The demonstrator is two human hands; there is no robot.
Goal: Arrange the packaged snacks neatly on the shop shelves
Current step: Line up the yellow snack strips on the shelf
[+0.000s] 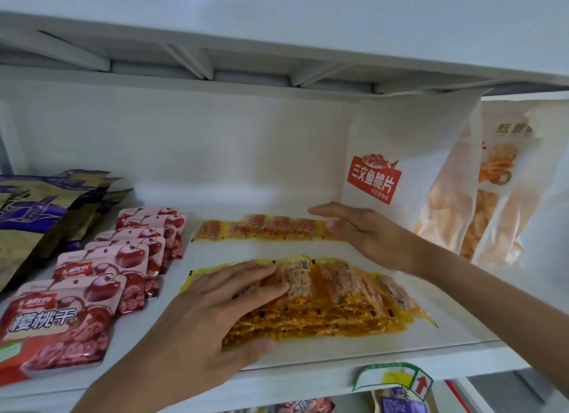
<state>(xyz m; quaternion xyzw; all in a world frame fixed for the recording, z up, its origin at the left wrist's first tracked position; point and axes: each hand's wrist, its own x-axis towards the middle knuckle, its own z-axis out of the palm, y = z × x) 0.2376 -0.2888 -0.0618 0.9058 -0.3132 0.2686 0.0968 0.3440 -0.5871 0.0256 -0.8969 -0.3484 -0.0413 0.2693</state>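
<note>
While the left hand (215, 314) lies flat with straight fingers on the near pile of yellow snack packs (323, 302), the right hand (354, 231) reaches to the far row of yellow snack packs (261, 228) with its fingers spread wide, and it holds nothing. Both yellow groups lie on the white shelf (308, 360), in the middle, one behind the other with a bare strip between them. I think the job right now is to tidy these packs into straight rows. To do it well, push gently with flat fingers, keep the near pile from sliding, and line up the edges with the front of the shelf. The yellow packs look thin, shiny and slippery, so they may fan out if pushed hard. The lumps inside look bumpy and crunchy. On the left stand pink cherry bags (61, 320) in a neat line, flat and glossy. Farther left are brown and purple bags (37, 215), which look papery. On the right are tall white chip bags (409, 166), puffy and soft, with see-through parts.
</note>
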